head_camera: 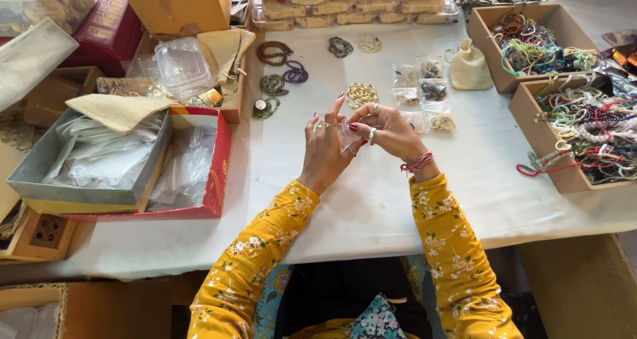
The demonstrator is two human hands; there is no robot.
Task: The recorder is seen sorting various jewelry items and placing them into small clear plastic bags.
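Clear plastic — a small transparent pouch [347,134] — is held between both hands just above the white-covered surface [371,199], near its middle. The left hand [323,150] stands upright with its fingers [338,106] spread, thumb and forefinger pinching one edge of the pouch; the right hand [391,130] curls in from the other side, its fingertips closed on the opposite edge. Holding it from both sides keeps the thin film taut and its mouth accessible; whether anything is inside cannot be told.

Just beyond the hands lie loose bead bracelets [361,93] and, beside them, a short column of already filled pouches [424,93] — set within easy reach, apart from the unpacked stock. A small cream drawstring bag [469,67] rests further right.

To the right, two open cardboard boxes [564,173] hold tangled strings of mixed beads, placed at the working hand's side. To the left, a red box [215,173] and a grey lidded box [40,173] contain flat stacks of empty clear bags, apparently the supply. A clear plastic container [180,63] sits behind them. Rows of packed transparent cases [352,0] line the far edge.

Both sleeves are yellow with a floral print; the right wrist carries a pink thread band [417,163].
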